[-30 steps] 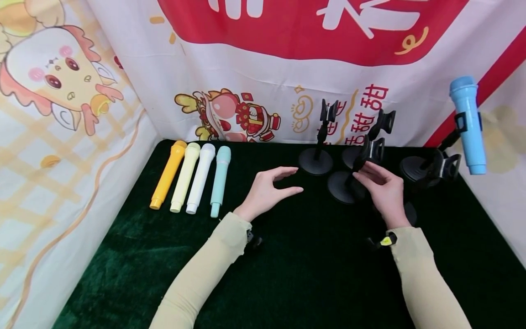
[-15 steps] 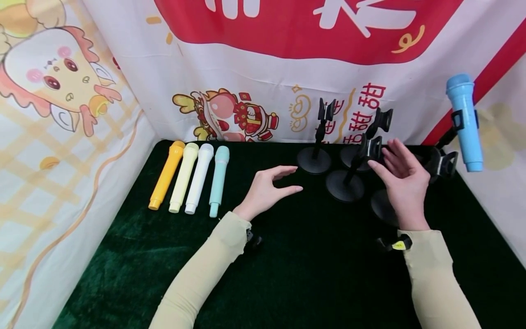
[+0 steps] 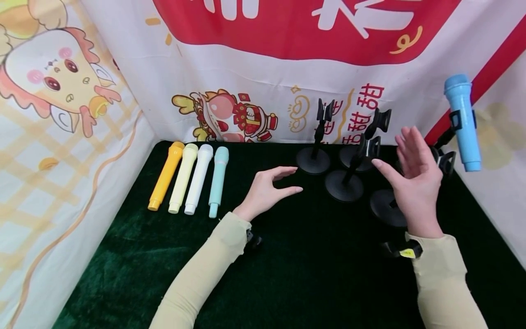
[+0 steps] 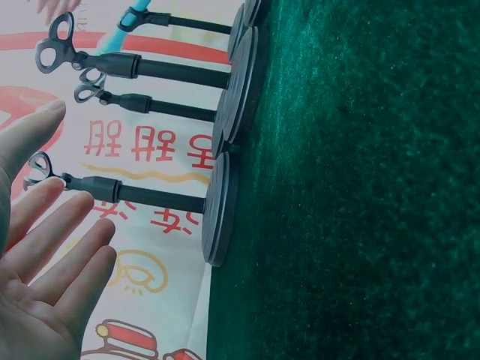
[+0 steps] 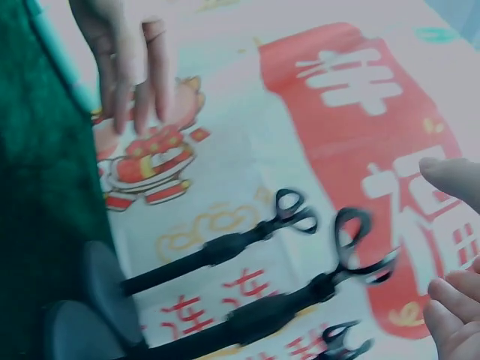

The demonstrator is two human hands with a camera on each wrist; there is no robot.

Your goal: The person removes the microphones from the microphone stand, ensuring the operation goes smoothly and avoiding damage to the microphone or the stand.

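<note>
My left hand [image 3: 267, 192] hovers over the cloth, thumb and fingers parted, left of several black microphone stands. In the left wrist view its fingers [image 4: 71, 247] hold nothing. My right hand [image 3: 419, 187] is raised at the right, fingers spread and holding nothing. Just left of it is the front middle stand [image 3: 344, 185]. Beneath it shows the round base of another stand [image 3: 388, 208], whose upper part the hand partly hides. A light blue microphone [image 3: 464, 125] sits tilted in the clip of the far right stand. Two more stands, a left one [image 3: 314, 160] and a rear one [image 3: 378, 123], are at the back.
On the left lie an orange microphone [image 3: 166, 176], a pale yellow one [image 3: 183, 178], a white one [image 3: 199, 179] and a mint one [image 3: 219, 180], side by side. Dark green cloth [image 3: 312, 274] covers the table. Printed hangings [image 3: 255, 68] close off the back and sides.
My right hand has left the neck of the front middle stand and moved right, its fingers spreading. My left hand has stayed in place. The stands and microphones look unmoved.
</note>
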